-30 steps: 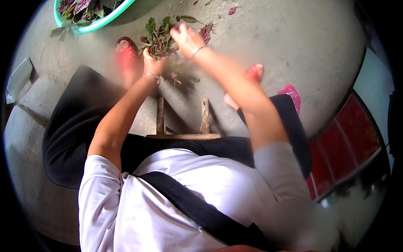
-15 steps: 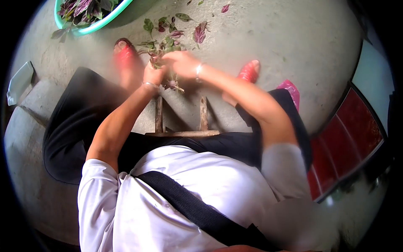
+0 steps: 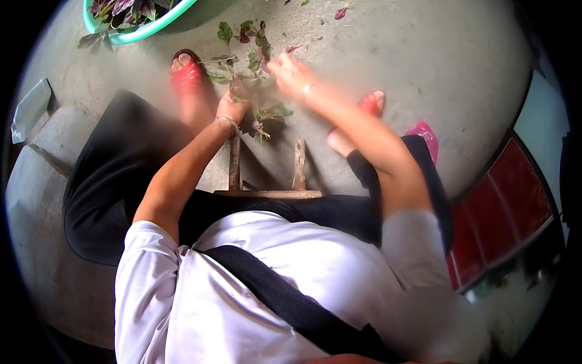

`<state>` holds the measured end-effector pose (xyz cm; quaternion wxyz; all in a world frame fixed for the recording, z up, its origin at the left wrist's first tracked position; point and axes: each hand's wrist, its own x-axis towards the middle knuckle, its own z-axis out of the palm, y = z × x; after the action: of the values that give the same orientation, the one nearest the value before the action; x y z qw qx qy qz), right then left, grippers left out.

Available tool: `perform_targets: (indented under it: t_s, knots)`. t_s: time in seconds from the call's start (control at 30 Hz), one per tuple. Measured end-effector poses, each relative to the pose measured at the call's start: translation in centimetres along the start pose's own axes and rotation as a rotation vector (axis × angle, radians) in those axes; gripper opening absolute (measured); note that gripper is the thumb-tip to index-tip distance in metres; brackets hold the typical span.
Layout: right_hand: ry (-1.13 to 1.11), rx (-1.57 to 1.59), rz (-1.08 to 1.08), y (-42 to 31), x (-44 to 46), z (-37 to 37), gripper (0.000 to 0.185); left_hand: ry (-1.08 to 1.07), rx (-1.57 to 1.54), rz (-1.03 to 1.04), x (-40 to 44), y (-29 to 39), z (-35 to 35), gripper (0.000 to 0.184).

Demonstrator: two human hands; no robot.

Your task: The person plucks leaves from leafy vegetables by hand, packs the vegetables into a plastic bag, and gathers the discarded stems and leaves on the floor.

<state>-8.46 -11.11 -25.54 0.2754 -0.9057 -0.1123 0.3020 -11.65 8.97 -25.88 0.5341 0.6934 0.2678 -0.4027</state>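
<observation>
My left hand (image 3: 230,109) is closed around purple-and-green amaranth stems (image 3: 235,88), above the concrete floor between my feet. Up and to the right of it, my right hand (image 3: 292,76) has its fingers pinched together. A purplish amaranth leaf (image 3: 265,66) shows at those fingertips; its lower part is blurred. Loose amaranth sprigs (image 3: 260,116) lie just right of my left hand. More green and purple leaves (image 3: 245,31) are scattered on the floor beyond both hands.
A turquoise basin (image 3: 156,26) of amaranth stands at the far left. The wooden stool's legs (image 3: 299,164) show between my knees. Red sandals (image 3: 187,76) are on my feet. Pink plastic (image 3: 424,136) lies by my right knee; red panels (image 3: 503,212) are at right.
My right hand has drawn away from my left, to the right and slightly up, opening a gap between them. My left hand keeps hold of the amaranth. The view has shifted slightly.
</observation>
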Motion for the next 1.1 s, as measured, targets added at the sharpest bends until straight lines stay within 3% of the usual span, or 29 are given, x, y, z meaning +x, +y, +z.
perform_targets:
  t_s: [0.07, 0.17, 0.23, 0.27, 0.3, 0.4, 0.5, 0.6, 0.7, 0.8, 0.9, 0.97, 1.1]
  knots:
    - [0.052, 0.067, -0.067, -0.9, -0.6, 0.5, 0.029, 0.008, 0.070, -0.020, -0.7, 1.7, 0.3, 0.031]
    - [0.144, 0.161, 0.117, -1.7, 2.1, -2.7, 0.033, 0.032, 0.115, -0.017, -0.1, 0.4, 0.2, 0.032]
    - [0.436, -0.003, -0.023, -1.1, 4.9, -3.1, 0.039, 0.022, 0.037, -0.025, -1.3, 2.5, 0.6, 0.033]
    - [0.431, -0.109, -0.072, -1.0, 6.1, -3.3, 0.047, -0.006, 0.015, -0.006, -0.7, 1.5, 0.4, 0.034]
    - [0.356, -0.160, -0.084, -1.3, 6.6, -3.1, 0.047, 0.006, 0.143, -0.026, -0.4, 1.3, 0.2, 0.033]
    - [0.142, -0.308, -0.122, -2.5, 6.9, -2.9, 0.040, -0.006, 0.025, 0.045, 1.1, -1.4, -0.1, 0.030]
    - [0.023, -0.220, -0.204, -2.8, 3.4, -1.2, 0.022, -0.009, 0.026, 0.018, 1.4, -2.2, -0.3, 0.030]
    - [-0.027, -0.061, -0.141, -3.2, 1.9, -0.3, 0.025, 0.005, 0.158, 0.013, 0.6, -0.7, -0.1, 0.030]
    - [0.228, 0.073, -0.101, -4.4, 5.3, -1.2, 0.041, 0.023, 0.123, 0.008, 1.1, -2.0, 0.1, 0.034]
    - [0.241, -0.092, -0.001, -7.0, 8.7, -2.6, 0.060, 0.014, 0.097, 0.039, 1.3, -1.7, -0.1, 0.036]
    - [0.200, -0.262, -0.057, -7.9, 10.1, -0.8, 0.055, 0.000, 0.150, 0.070, 1.0, -1.2, -0.1, 0.035]
    - [0.163, -0.309, -0.149, -8.2, 9.7, 0.3, 0.032, 0.015, 0.249, 0.082, 0.5, 0.1, 0.0, 0.034]
    - [0.200, -0.324, -0.254, -7.7, 8.0, 1.7, 0.017, 0.038, 0.398, 0.063, -1.0, 2.5, 0.3, 0.049]
